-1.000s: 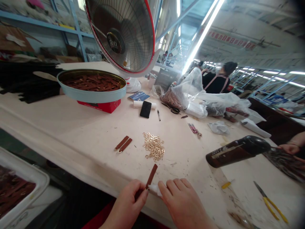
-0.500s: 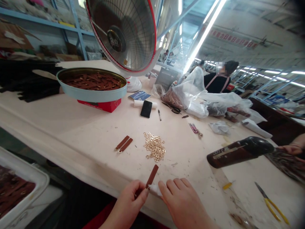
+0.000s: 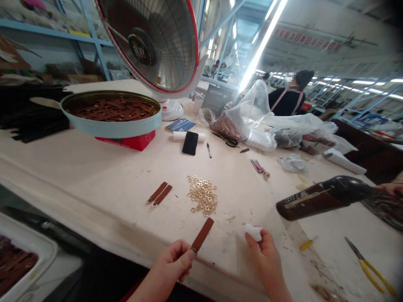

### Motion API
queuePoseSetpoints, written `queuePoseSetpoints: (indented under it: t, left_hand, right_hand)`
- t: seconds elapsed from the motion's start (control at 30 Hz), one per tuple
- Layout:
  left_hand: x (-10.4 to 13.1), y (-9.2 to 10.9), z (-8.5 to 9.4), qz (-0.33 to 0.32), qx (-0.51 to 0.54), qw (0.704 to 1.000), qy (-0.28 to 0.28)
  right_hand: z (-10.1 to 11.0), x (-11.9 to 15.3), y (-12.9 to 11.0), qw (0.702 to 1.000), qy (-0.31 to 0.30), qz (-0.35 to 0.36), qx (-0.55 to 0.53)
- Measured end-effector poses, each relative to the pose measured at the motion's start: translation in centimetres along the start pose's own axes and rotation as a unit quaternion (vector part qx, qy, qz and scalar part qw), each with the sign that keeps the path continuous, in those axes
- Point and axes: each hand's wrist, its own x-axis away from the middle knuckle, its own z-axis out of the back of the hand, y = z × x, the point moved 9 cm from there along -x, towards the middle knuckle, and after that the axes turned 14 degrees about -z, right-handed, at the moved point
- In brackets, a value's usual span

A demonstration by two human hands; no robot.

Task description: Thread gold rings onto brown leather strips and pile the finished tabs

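Between the thumb and fingers of my left hand (image 3: 174, 264) is a brown leather strip (image 3: 203, 234), pointing up and away over the table's near edge. My right hand (image 3: 264, 256), apart from it to the right, pinches a crumpled white piece of cloth or tissue (image 3: 253, 231). A heap of small gold rings (image 3: 204, 196) lies just beyond my left hand. Left of the heap, two brown leather tabs (image 3: 163, 195) lie side by side, with a pale metal ring showing at the end of one.
A pan (image 3: 110, 126) full of brown strips rests on a red box (image 3: 138, 140) at the left, beside a fan heater (image 3: 157, 50). A phone (image 3: 190, 143) lies mid-table. Yellow-handled pliers (image 3: 367, 264) and a dark bottle-shaped object (image 3: 315, 197) are at the right, near another person's hand (image 3: 393, 188).
My right hand has moved away to the right with the white piece, off the strip's lower end. My left hand keeps hold of the strip, now tilted further right.
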Motion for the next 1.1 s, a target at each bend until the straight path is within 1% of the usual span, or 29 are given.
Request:
queuePoseSetpoints:
  t: [0.07,0.13,0.3,0.37,0.4,0.43,0.47,0.5,0.57,0.63,0.67,0.7,0.77,0.83,0.97,1.1]
  left_hand:
    - [-0.2,-0.1,-0.3,0.003,0.0,1.0,-0.002]
    - [-0.3,-0.1,-0.6,0.005,-0.004,1.0,-0.007]
    - [-0.3,-0.3,-1.4,0.001,-0.021,1.0,-0.014]
    - [-0.4,-0.6,-1.4,0.0,-0.034,0.999,-0.016]
    - [-0.4,-0.7,-1.5,-0.003,-0.046,0.999,-0.021]
    - [-0.4,-0.8,-1.5,-0.011,-0.065,0.997,-0.026]
    - [-0.4,-0.7,-1.4,-0.024,-0.089,0.995,-0.033]
    - [-0.5,-0.6,-1.4,-0.042,-0.116,0.992,-0.039]
    - [-0.5,-0.2,-1.3,-0.077,-0.169,0.982,-0.045]
    - [-0.3,0.2,-1.4,-0.099,-0.205,0.972,-0.05]
    - [-0.3,0.3,-1.4,-0.107,-0.218,0.969,-0.052]
    - [-0.2,0.4,-1.5,-0.111,-0.23,0.965,-0.052]
    - [0.0,0.6,-1.4,-0.118,-0.248,0.96,-0.05]
    - [0.2,0.8,-1.3,-0.126,-0.263,0.955,-0.048]
    - [0.4,1.0,-1.2,-0.144,-0.296,0.943,-0.055]
    - [0.2,1.1,-1.1,-0.151,-0.322,0.933,-0.056]
  right_hand:
    - [-0.2,-0.5,1.1,0.999,0.013,-0.03,-0.01]
    - [-0.4,-0.5,1.6,0.999,0.024,-0.044,0.003]
    - [-0.9,-0.1,1.8,0.999,0.019,-0.027,0.032]
    - [-0.5,0.2,1.4,0.998,0.03,0.0,0.047]
    - [-0.2,0.6,0.7,0.997,0.037,0.028,0.056]
    - [0.0,1.2,-0.3,0.995,0.038,0.066,0.063]
    - [0.1,2.0,-1.6,0.991,0.026,0.113,0.071]
    - [-0.1,3.0,-3.0,0.983,-0.005,0.164,0.079]
    - [-1.2,5.5,-5.9,0.955,-0.1,0.256,0.109]
    - [-2.2,7.9,-8.1,0.92,-0.176,0.31,0.165]
    - [-2.6,8.7,-8.8,0.904,-0.196,0.326,0.197]
    - [-2.8,9.3,-9.4,0.89,-0.204,0.339,0.228]
    - [-3.2,10.1,-10.3,0.867,-0.199,0.362,0.277]
    - [-3.4,10.4,-10.9,0.85,-0.182,0.387,0.307]
    - [-3.6,11.0,-12.0,0.82,-0.129,0.441,0.342]
    - [-4.1,11.8,-13.3,0.782,-0.07,0.494,0.375]
